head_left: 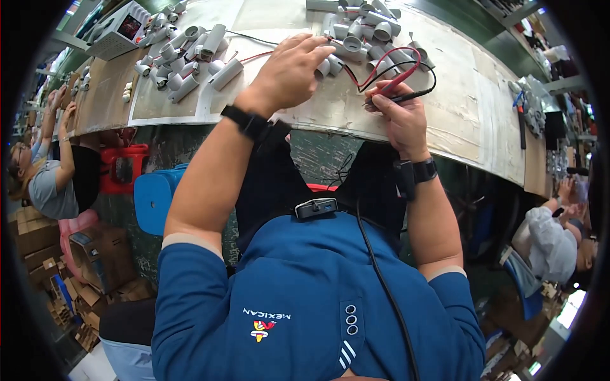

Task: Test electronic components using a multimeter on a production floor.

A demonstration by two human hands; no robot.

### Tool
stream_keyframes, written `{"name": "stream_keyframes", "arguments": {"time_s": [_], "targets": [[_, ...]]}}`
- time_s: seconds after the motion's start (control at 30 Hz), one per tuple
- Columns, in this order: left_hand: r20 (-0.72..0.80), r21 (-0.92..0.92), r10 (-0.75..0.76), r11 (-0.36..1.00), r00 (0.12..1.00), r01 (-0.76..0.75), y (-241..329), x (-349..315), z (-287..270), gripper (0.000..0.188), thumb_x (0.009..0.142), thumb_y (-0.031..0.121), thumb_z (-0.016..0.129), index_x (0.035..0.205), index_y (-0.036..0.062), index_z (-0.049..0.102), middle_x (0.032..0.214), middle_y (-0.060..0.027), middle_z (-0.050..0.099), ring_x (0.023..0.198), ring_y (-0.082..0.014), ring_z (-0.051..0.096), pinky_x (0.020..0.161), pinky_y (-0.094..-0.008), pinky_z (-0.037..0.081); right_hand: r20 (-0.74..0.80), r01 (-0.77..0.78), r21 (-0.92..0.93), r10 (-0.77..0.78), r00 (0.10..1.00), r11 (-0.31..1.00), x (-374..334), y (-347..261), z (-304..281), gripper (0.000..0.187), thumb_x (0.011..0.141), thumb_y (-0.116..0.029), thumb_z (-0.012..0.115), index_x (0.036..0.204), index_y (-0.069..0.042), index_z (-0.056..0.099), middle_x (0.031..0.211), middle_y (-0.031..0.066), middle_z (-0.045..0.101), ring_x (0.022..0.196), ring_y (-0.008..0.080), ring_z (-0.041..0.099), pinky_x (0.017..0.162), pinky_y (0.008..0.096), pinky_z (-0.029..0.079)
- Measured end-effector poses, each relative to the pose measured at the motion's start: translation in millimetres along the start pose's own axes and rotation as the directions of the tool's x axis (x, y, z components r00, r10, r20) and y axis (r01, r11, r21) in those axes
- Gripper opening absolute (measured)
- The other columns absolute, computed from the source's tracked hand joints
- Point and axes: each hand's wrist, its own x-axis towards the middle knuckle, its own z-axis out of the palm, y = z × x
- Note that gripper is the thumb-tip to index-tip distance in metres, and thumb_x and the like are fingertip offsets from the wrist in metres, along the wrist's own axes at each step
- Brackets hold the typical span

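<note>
At two o'clock from the view's centre, a red probe (397, 81) and a black probe (410, 96) are held together in the closed grip of the right hand (401, 119). At twelve o'clock, the left hand (289, 73) is poised beside a cluster of grey pipe fittings (354, 51) on the table (470, 120); whether its grip is closed on anything cannot be told. Another fittings pile (226, 75) is seen at eleven o'clock.

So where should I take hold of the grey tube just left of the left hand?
Probably around the middle of the grey tube, from the near-right side: its long body lies on its side facing bare tabletop, while grey parts crowd its far left and a red wire shows toward the left hand.
</note>
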Motion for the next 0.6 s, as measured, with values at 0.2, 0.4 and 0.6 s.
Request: {"name": "stream_keyframes", "arguments": {"time_s": [0.2, 0.4, 0.6], "targets": [[0.425, 0.127, -0.223, 0.974, 0.877, 0.187, 23, 28, -5, 0.045, 0.083, 0.018, 0.073, 0.123, 0.0008, 0.065, 0.128, -0.0228, 0.064, 0.124, -0.0369, 0.06, 0.108, -0.0441, 0.046, -0.035, -0.01, -0.029, 0.009, 0.999, 1.0, -2, 5, -3, 0.024, 0.094, 0.001, 0.068, 0.118, 0.002, 0.064, 0.104, 0.0166, 0.074, 0.089, 0.0224, 0.071, 0.083, 0.0342, 0.058], [0.515, -0.435, -0.559, 0.482, 0.65, 0.76, 22, -1, -14, 0.048, 0.09, 0.022, 0.078, 0.125, -0.0018, 0.054, 0.12, -0.0159, 0.066, 0.107, -0.0238, 0.066, 0.096, -0.0337, 0.052, -0.006, -0.02, -0.008, 0.02, 1.0, 1.0, 0, 1, 5, 0.024, 0.094, 0.001, 0.068, 0.118, 0.004, 0.064, 0.104, 0.0167, 0.074, 0.09, 0.0221, 0.072, 0.083, 0.0338, 0.059], [0.158, -0.904, -0.603, 0.23, 0.782, 0.36, 47, -49, 12, 0.043, 0.098, 0.014, 0.072, 0.129, 0.0005, 0.047, 0.117, -0.0072, 0.064, 0.105, -0.0134, 0.062, 0.091, -0.0269, 0.051, -0.007, -0.027, -0.004, 0.027, 1.0, 1.0, 5, 10, 26, 0.024, 0.094, 0.0, 0.07, 0.118, 0.004, 0.064, 0.103, 0.0162, 0.075, 0.09, 0.0215, 0.073, 0.082, 0.0331, 0.06]]}}
